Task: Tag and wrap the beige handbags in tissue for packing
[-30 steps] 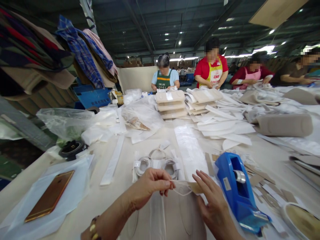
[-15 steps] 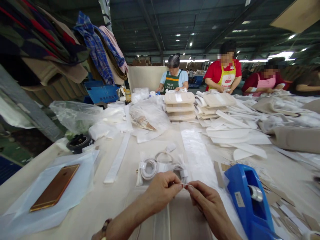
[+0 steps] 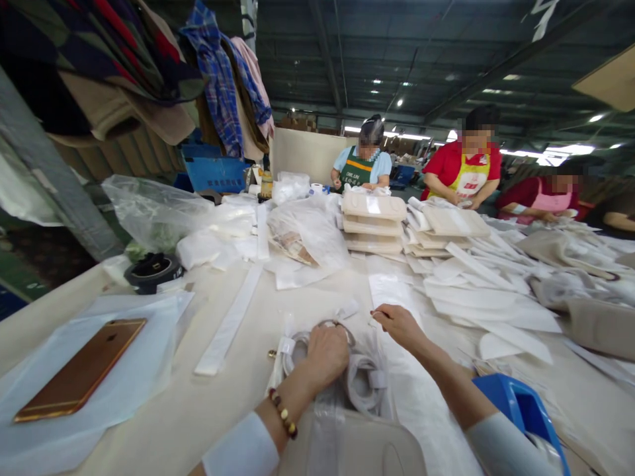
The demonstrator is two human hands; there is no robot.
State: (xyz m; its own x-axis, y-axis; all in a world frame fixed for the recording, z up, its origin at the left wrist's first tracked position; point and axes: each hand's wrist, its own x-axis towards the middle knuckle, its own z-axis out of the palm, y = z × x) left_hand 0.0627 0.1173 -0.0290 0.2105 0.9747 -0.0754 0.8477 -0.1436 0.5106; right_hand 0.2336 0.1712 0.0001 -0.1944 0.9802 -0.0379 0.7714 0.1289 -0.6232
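Observation:
My left hand [image 3: 327, 354] is lowered onto a wrapped bundle, its fingers curled down beside a thin ring-shaped piece [image 3: 342, 323]; what they grip is hidden. A rolled pale strap [image 3: 364, 385] in clear wrap lies just right of that hand, and another coil shows partly on its left. My right hand [image 3: 401, 325] hovers over a long white plastic sheet [image 3: 421, 403], thumb and forefinger pinched together; anything between them is too small to name. Closest to me lies a beige bag panel [image 3: 381, 439] with a clear strip across it.
A blue tape dispenser [image 3: 526, 410] stands beside my right forearm. To the left, a phone [image 3: 82, 370] rests on pale sheets near a black tape roll [image 3: 153, 271]. Stacked beige bags [image 3: 374, 225] and white pieces [image 3: 486, 297] lie farther back. Several co-workers stand across the table.
Earlier both hands met, pinching a thin pale thread or strip between them. Now they are apart: the left is forward on the bundle, the right forward and to the right. The view has shifted.

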